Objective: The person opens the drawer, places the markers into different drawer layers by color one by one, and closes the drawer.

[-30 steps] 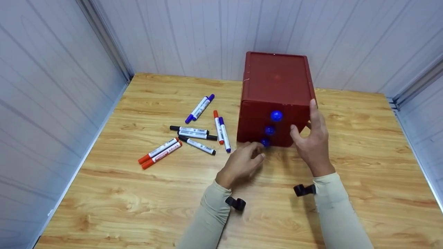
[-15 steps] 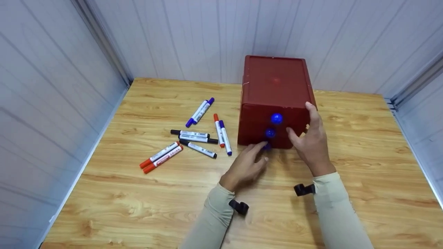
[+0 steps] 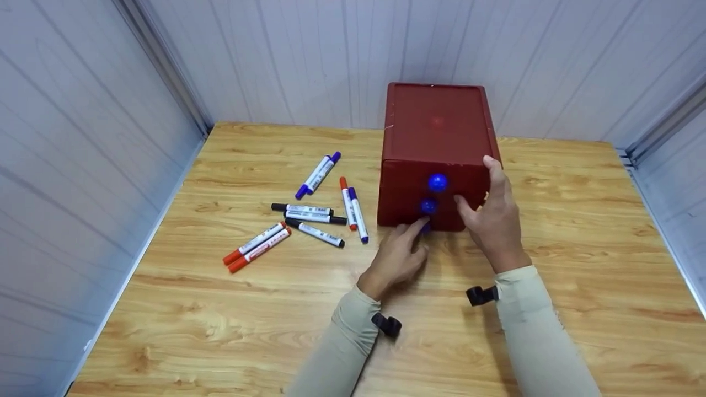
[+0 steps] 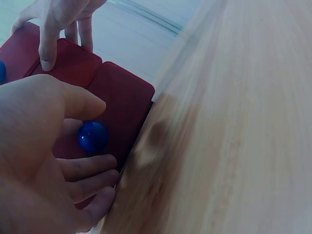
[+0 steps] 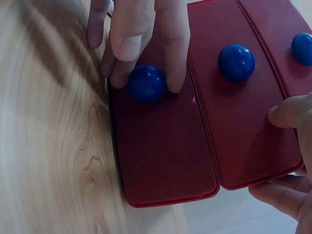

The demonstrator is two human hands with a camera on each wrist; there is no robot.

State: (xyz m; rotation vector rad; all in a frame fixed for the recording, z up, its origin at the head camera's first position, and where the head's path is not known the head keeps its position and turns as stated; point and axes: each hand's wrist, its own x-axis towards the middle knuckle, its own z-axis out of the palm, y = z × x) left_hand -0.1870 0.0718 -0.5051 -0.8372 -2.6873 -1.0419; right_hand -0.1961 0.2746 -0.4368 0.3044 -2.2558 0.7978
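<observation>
A dark red drawer unit (image 3: 436,118) with three drawers stands on the table, each front bearing a round blue knob. My left hand (image 3: 394,256) is at the lowest drawer, its fingers on either side of the bottom knob (image 5: 146,84); the knob is mostly hidden in the head view. My right hand (image 3: 492,229) holds the unit's right front corner. Its thumb (image 5: 282,114) rests on the middle drawer front, and its other fingers lie along the side. The middle knob (image 3: 428,206) and top knob (image 3: 438,182) are untouched. All drawer fronts look closed.
Left of the unit lie several markers: blue ones (image 3: 319,175), black ones (image 3: 317,232), a red-capped and blue-capped pair (image 3: 357,216), and two red ones (image 3: 259,249). Pale panel walls (image 3: 298,60) enclose the wooden table (image 3: 209,325) behind and at the sides.
My left hand has moved slightly right, and its fingers have come onto the bottom knob. My right thumb and fingers have shifted a little left against the unit. The markers have stayed put.
</observation>
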